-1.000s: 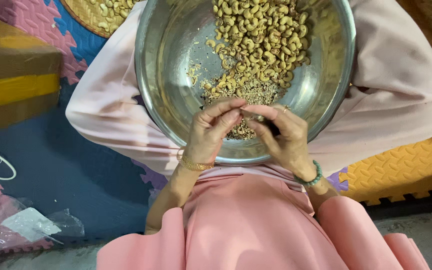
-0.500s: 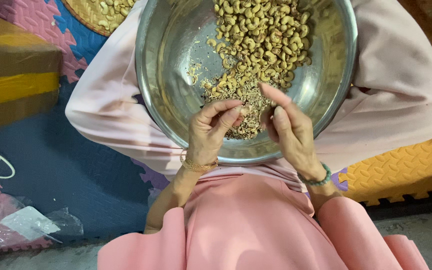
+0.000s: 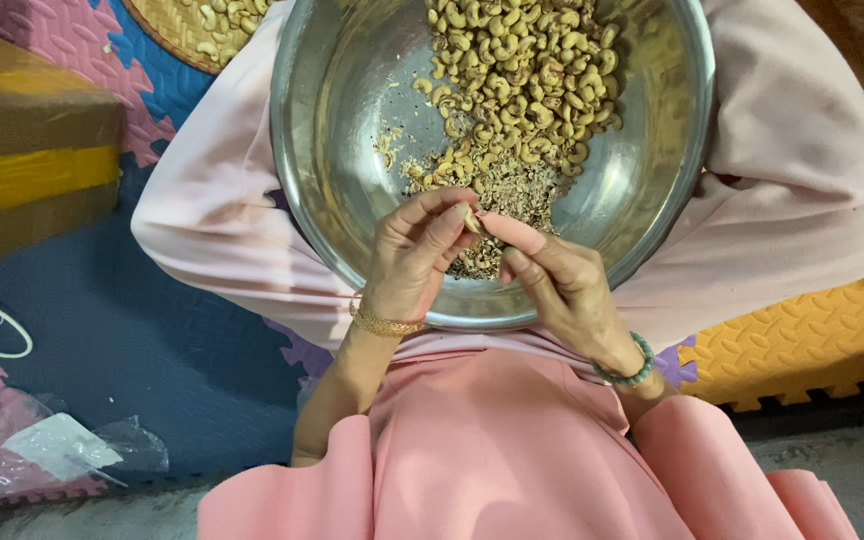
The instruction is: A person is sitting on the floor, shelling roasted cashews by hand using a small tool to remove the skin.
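We see a wide steel bowl [image 3: 352, 150] resting on the lap, with a heap of cashew nuts [image 3: 522, 80] at its far side and husk scraps [image 3: 497, 195] nearer us. Over its near rim our left hand [image 3: 414, 262] and right hand [image 3: 559, 283] meet, wrists bent, fingertips together. Both pinch one small cashew [image 3: 471, 220].

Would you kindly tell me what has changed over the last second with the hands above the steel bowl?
The right hand, which had opened and drawn apart half a second ago, has closed back against the left hand; both pinch a small pale cashew nut again. The round steel bowl and its heap of cashews stayed put.
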